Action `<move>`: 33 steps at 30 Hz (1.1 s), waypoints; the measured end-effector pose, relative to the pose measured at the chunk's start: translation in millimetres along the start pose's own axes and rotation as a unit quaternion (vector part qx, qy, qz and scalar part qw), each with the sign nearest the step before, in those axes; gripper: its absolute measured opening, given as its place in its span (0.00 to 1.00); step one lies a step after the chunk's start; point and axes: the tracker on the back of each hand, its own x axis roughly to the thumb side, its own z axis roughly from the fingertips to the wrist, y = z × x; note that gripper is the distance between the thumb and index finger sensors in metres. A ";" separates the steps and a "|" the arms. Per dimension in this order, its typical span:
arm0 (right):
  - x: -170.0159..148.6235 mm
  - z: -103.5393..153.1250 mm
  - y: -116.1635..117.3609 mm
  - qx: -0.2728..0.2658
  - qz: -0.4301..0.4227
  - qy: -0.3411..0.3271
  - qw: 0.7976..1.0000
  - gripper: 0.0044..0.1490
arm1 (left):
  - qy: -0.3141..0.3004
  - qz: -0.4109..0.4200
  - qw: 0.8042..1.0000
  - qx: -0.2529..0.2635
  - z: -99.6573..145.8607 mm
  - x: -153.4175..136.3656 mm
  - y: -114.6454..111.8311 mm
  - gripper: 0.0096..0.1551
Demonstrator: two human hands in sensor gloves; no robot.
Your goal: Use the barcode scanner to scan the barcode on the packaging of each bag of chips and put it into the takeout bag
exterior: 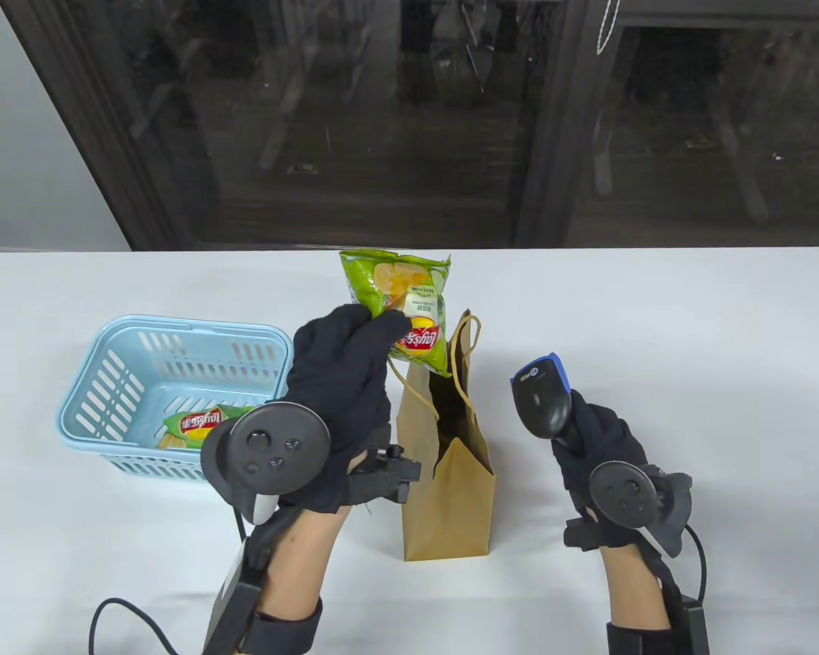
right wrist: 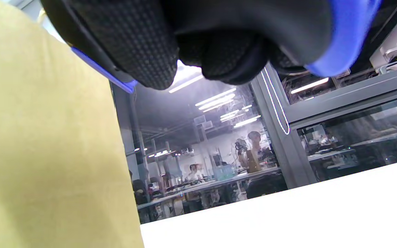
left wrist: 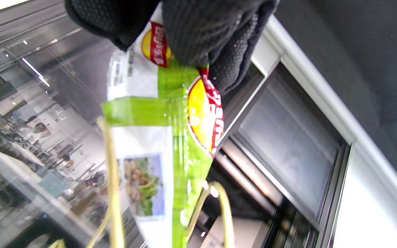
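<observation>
My left hand (exterior: 345, 389) pinches a green bag of chips (exterior: 399, 300) by its lower edge and holds it upside down above the far rim of the open brown paper takeout bag (exterior: 447, 498). Seen from the left wrist, that green bag of chips (left wrist: 164, 144) hangs from my fingers (left wrist: 202, 31) between the paper bag's handles (left wrist: 114, 193). My right hand (exterior: 597, 450) grips a black and blue barcode scanner (exterior: 540, 399) to the right of the takeout bag, head tilted towards it. A second bag of chips (exterior: 198, 426) lies in the blue basket (exterior: 177, 334).
The light blue basket stands at the left of the white table (exterior: 689, 355). The takeout bag's side (right wrist: 47, 155) fills the left of the right wrist view. Dark glass panels (exterior: 409, 123) rise behind the table's far edge. A cable (exterior: 119, 614) trails at the bottom left.
</observation>
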 end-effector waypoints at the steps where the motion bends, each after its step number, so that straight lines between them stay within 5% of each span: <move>1: 0.1 0.8 0.5 0.000 0.001 0.000 1.000 0.35 | 0.000 -0.010 1.000 -0.011 0.1 1.7 -3.2 0.19; 8: -1.2 5.0 6.3 0.022 0.013 -0.003 1.000 0.35 | 0.006 -0.066 0.992 -0.109 1.3 10.8 -34.7 0.20; 27: -2.2 5.2 10.6 0.052 0.006 -0.001 0.999 0.36 | 0.003 -0.082 0.975 -0.206 5.7 11.8 -48.0 0.21; 33: -1.7 5.1 10.7 0.057 0.011 0.001 0.998 0.36 | 0.001 -0.073 0.978 -0.193 5.9 9.4 -43.1 0.21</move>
